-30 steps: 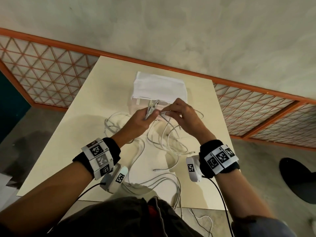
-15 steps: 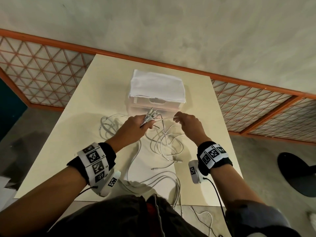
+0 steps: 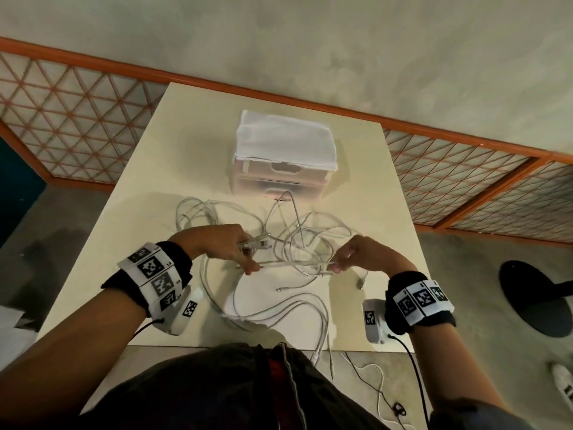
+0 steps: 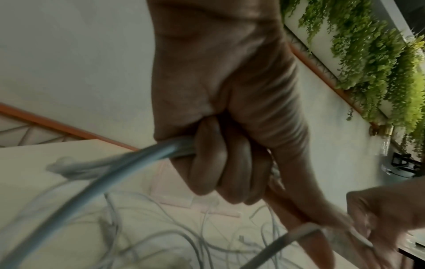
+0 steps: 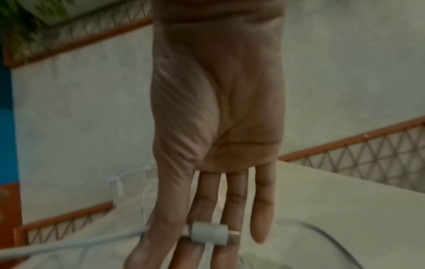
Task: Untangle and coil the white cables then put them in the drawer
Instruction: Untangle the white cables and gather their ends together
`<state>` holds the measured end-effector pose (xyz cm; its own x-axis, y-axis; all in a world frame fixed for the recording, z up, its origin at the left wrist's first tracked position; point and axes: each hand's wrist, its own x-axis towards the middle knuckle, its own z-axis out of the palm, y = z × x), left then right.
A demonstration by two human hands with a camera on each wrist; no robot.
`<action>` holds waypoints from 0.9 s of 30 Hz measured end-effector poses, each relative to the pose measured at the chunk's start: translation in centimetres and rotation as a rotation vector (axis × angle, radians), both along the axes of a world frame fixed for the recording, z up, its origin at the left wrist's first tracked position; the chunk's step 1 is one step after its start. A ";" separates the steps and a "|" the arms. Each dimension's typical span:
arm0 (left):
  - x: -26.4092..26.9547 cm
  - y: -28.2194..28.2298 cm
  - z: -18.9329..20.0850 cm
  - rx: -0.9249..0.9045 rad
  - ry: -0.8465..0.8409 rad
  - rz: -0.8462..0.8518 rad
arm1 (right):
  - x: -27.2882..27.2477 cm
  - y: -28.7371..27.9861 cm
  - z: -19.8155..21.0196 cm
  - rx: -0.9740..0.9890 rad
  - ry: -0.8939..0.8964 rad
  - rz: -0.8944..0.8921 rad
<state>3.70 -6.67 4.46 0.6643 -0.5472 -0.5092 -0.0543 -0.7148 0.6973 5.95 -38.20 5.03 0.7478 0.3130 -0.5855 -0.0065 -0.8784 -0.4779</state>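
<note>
A tangle of white cables [image 3: 297,240] lies spread on the cream table [image 3: 192,144] in front of a small translucent drawer unit [image 3: 280,181] with its drawers closed. My left hand [image 3: 229,249] grips a bunch of cable ends [image 3: 257,244] in its curled fingers [image 4: 220,172] and also pinches one strand. That strand [image 3: 294,263] runs straight across to my right hand [image 3: 356,259], which pinches its plug end [image 5: 210,235] between thumb and fingers. Both hands hover just above the table.
A folded white cloth [image 3: 283,139] covers the drawer unit's top. Loose cable loops [image 3: 279,311] reach the table's near edge and hang over it. A black cord [image 3: 375,386] lies on the floor below. Orange-framed lattice panels [image 3: 68,119] line the wall.
Both hands came down and toward me from in front of the drawer unit and drew apart. A cable strand now stretches between them.
</note>
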 end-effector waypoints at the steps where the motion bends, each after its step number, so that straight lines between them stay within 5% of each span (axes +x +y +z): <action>1: -0.3 -0.5 -0.2 0.018 0.023 -0.025 | -0.9 -0.2 -0.8 -0.041 0.059 0.011; 5: -2.8 -3.9 -2.5 0.114 0.054 -0.152 | -3.2 0.3 -3.8 -0.177 0.080 0.023; 11: -4.3 -5.6 -4.6 0.130 0.045 -0.025 | -4.2 1.4 -4.7 -0.352 -0.126 0.064; 21: -3.0 -3.7 -3.1 0.040 -0.090 0.125 | -4.1 4.5 -7.4 -0.295 -0.349 0.051; 27: -1.9 -3.0 -1.9 -0.099 -0.199 0.254 | -0.9 4.8 -3.9 -0.107 -0.398 0.038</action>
